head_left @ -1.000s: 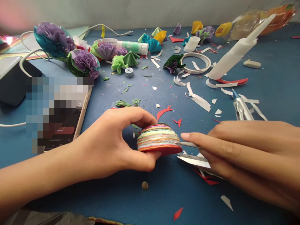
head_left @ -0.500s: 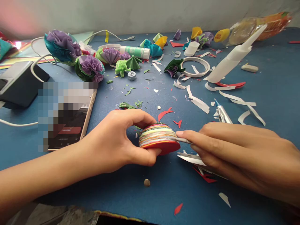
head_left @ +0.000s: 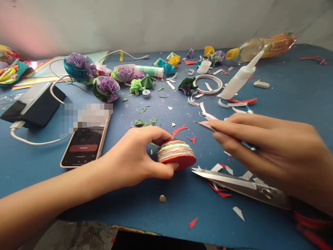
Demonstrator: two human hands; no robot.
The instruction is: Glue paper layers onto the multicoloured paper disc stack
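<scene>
My left hand [head_left: 144, 152] grips a half-round stack of coloured paper layers [head_left: 177, 151], fingers behind it and thumb at the front. The stack has a red bottom face and striped edges. Between thumb and fingers, my right hand [head_left: 273, 149] pinches a thin pointed metal tool [head_left: 206, 126]; its tip points left, above the table and apart from the stack. Most of the tool is hidden in the hand. Large scissors [head_left: 241, 185] with red handles lie below the right hand, blades pointing at the stack.
Folded paper flowers [head_left: 106, 88], a glue stick [head_left: 149, 71], a tape roll [head_left: 208, 84], a white nozzle bottle [head_left: 238, 81] and a drink bottle [head_left: 267, 47] stand or lie further back. A phone [head_left: 85, 146] and a black box [head_left: 39, 104] with a cable are at left. Paper scraps litter the table.
My right hand has lifted the pointed tool off the stack's edge, up and away, uncovering more of the scissors. My left hand still grips the stack. The view has shifted slightly.
</scene>
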